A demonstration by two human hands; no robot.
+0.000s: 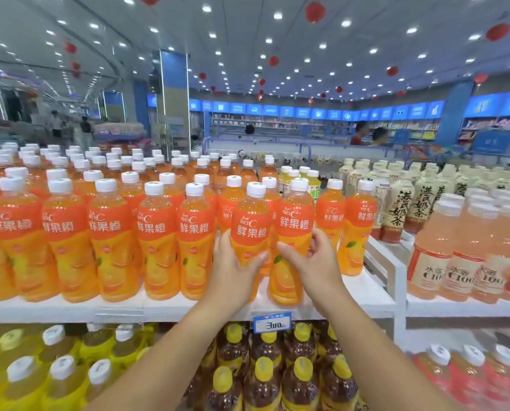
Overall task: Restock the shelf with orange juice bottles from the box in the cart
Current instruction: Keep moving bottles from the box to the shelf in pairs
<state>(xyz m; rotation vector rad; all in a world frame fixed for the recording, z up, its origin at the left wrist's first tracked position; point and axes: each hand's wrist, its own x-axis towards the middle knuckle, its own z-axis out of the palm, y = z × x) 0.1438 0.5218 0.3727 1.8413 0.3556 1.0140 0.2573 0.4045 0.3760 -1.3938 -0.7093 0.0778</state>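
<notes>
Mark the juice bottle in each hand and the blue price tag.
Left orange plastic juice bottle (249,226), gripped by left hand (233,268): head view, label.
Right orange plastic juice bottle (294,222), gripped by right hand (316,262): head view, label.
Blue-framed price tag (273,324): head view, white middle.

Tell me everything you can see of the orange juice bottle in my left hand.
The orange juice bottle is clear plastic full of orange liquid, with a white cap and an orange label bearing white characters. It is upright at the front edge of the white shelf, close beside a second bottle that the right hand grips. The left hand grips its lower half, thumb across the front; its base is hidden.
</notes>
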